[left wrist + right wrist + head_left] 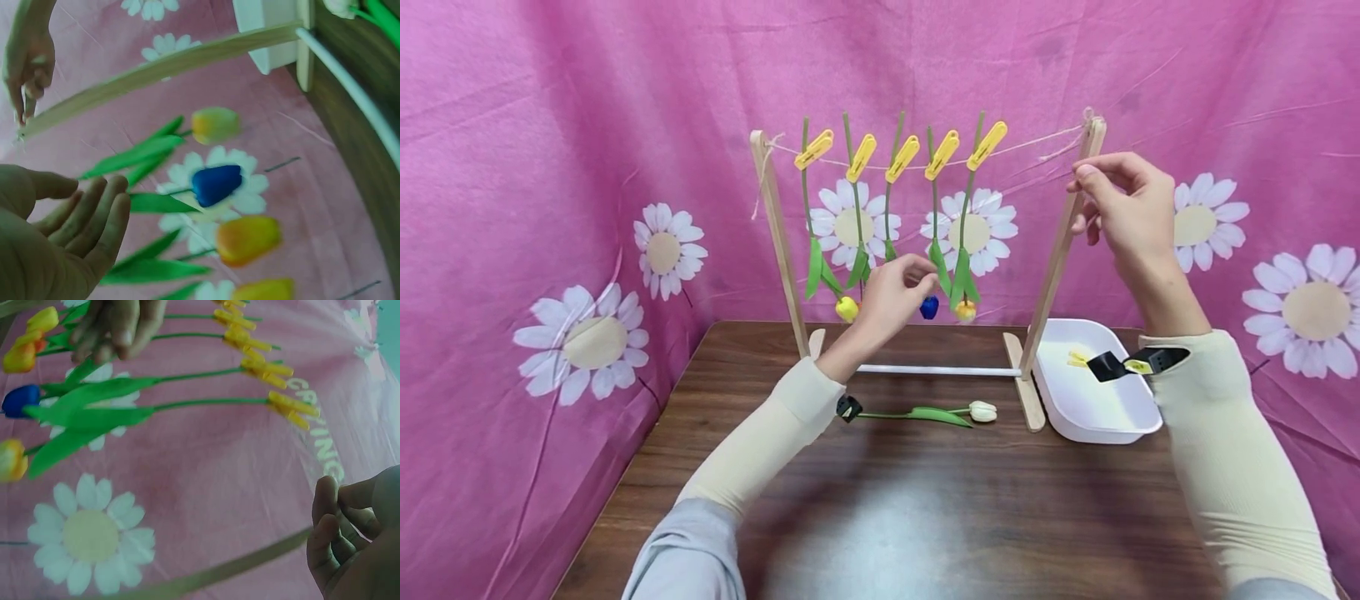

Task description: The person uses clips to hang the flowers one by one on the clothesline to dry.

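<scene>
Several artificial tulips hang heads down from a string (1037,142), each stem held by a yellow clothespin (987,146). My left hand (895,296) is by the lower leaves and flower heads, with its fingers loosely bent. In the left wrist view its fingertips are near the leaves of the blue tulip (217,185); whether they touch is unclear. Near the top of the right wooden post (1063,242), my right hand (1123,196) is raised with bent fingers. Its thumb and forefinger tips come close together, with nothing visible between them.
A white tulip (982,412) lies on the brown table (880,500) before the stand's white crossbar (940,370). Right of the stand is a white tub (1105,421) holding yellow clothespins (1078,358). A pink floral cloth (512,125) hangs behind.
</scene>
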